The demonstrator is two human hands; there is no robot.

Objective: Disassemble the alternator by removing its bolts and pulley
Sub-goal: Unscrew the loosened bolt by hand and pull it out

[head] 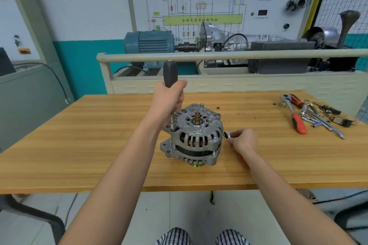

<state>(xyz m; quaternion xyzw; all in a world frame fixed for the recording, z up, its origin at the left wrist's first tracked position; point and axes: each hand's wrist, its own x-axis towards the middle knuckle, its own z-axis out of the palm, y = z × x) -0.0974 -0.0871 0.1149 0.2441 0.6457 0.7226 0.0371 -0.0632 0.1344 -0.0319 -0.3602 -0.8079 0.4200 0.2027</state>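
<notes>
A silver alternator (pixel 194 137) stands on the wooden table (pixel 99 145) with its pulley (pixel 196 165) down and its shaft end up. My left hand (pixel 169 97) grips the grey handle of a socket driver (pixel 170 73), held upright. The driver's socket tip (pixel 172 126) sits on a bolt at the housing's left edge. My right hand (pixel 242 138) is at the alternator's right side and pinches a small shiny round part (pixel 227 135). Another bolt head (pixel 214 139) shows on the housing near that hand.
At the table's far right lie a red-handled ratchet (pixel 297 119), a second ratchet (pixel 288 98), extension bars and small parts (pixel 326 123). Behind the table stand a rail (pixel 219 55), a blue motor (pixel 149 42) and a gearbox rig (pixel 229 40). My knees are below the table's front edge.
</notes>
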